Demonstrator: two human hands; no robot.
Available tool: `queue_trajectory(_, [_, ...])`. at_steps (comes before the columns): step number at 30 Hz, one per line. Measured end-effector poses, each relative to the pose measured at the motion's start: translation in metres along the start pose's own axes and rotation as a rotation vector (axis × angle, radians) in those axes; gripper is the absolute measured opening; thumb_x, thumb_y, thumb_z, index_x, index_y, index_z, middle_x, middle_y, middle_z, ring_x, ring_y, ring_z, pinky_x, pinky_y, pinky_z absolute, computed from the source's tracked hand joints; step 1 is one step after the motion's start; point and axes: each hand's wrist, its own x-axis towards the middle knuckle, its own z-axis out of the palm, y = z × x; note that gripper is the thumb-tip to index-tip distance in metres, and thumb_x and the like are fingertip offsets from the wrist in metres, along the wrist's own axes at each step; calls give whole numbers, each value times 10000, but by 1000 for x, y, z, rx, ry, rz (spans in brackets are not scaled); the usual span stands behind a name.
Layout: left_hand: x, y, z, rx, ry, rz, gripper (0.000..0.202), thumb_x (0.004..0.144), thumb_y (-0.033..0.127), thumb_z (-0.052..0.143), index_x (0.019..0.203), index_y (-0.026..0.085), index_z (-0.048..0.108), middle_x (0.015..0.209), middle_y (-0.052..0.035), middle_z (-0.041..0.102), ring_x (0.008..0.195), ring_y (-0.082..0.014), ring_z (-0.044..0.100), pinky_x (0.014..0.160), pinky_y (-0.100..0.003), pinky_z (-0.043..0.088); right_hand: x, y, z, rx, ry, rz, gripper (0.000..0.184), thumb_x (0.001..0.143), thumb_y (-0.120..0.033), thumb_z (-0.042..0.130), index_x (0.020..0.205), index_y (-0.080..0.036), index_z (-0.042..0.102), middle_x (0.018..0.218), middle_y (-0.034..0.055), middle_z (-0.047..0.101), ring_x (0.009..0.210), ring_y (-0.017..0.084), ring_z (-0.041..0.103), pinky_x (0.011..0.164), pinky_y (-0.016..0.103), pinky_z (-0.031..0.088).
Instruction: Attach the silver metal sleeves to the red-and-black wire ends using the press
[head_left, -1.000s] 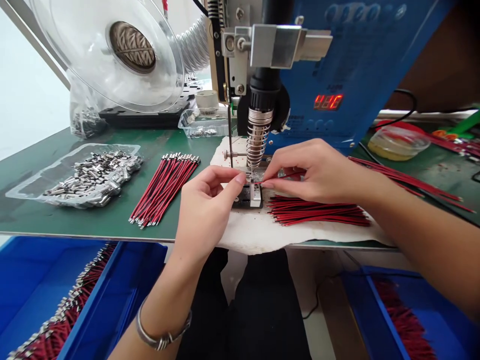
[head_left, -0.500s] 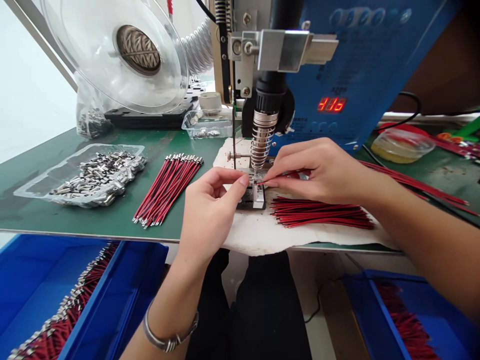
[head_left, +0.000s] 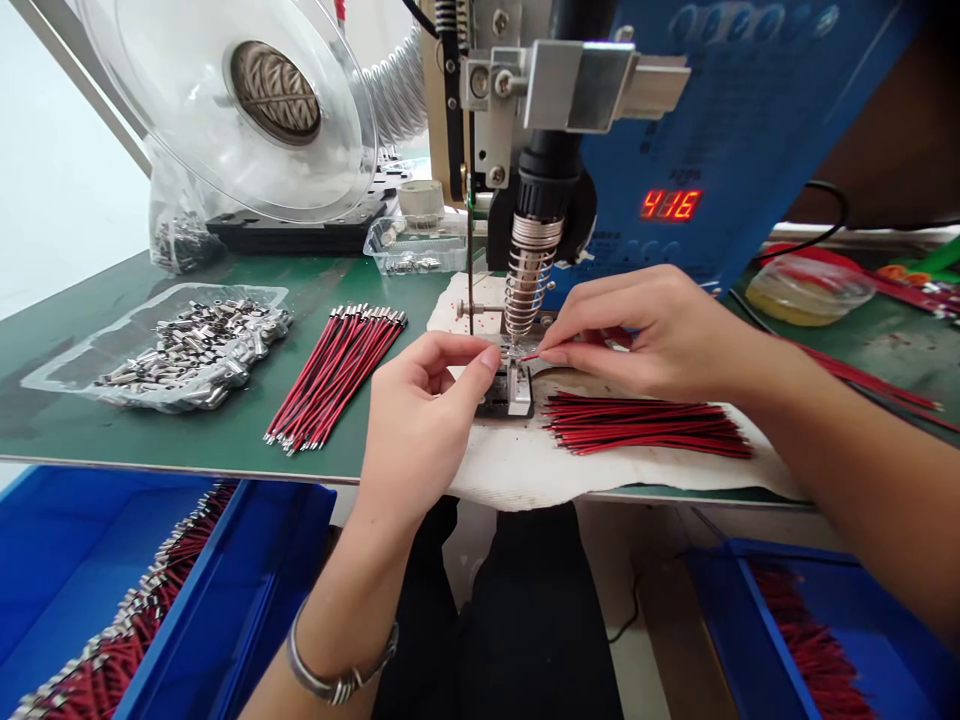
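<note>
My right hand (head_left: 652, 335) pinches a thin red wire (head_left: 531, 356) whose end points left at the small metal fixture (head_left: 517, 385). At the left of that fixture is my left hand (head_left: 424, 420), thumb and forefinger closed together; anything between the fingertips is too small to make out. The soldering iron (head_left: 531, 270), with a spring around its shaft, stands right above the fixture, its tip close to both hands' fingertips. Beneath my right hand, a bundle of red and black wires (head_left: 645, 425) lies on a white cloth (head_left: 510, 470).
Left of my hands lie wires with metal ends (head_left: 334, 375) and a clear tray of metal connectors (head_left: 202, 350). The blue machine (head_left: 645, 150) stands behind. Blue bins (head_left: 247, 590) with wires sit below the table edge. A clear fume hood (head_left: 225, 110) hangs at back left.
My right hand has shifted slightly up and to the right, and less of the wire shows past its fingers. My left hand has hardly moved. The red display changed to 416.
</note>
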Motion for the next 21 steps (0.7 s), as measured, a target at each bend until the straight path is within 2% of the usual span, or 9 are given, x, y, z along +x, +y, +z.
queue_trajectory(7, [0,0,0,3,-4,1,176,835,354,799,855,187,749,844,-34,732,744,-144,622,641,-241,454,2,-6,1,3,-56,109,188,970,-307,620,915,-190,757,816,15,726,680,120,598,651,277,439])
queue_trajectory(16, [1,1,0,14,-15,8,183,837,358,795,860,185,743,848,-35,727,736,-147,624,627,-245,455,5,-17,5,76,-83,424,259,938,-396,628,839,-211,779,629,-28,668,542,100,510,553,284,378])
queue_trajectory(21, [1,1,0,27,-22,5,181,839,360,791,865,186,744,835,-35,726,721,-147,620,605,-244,443,4,-21,3,68,-50,451,248,922,-391,643,811,-216,780,614,-31,665,524,93,505,554,284,385])
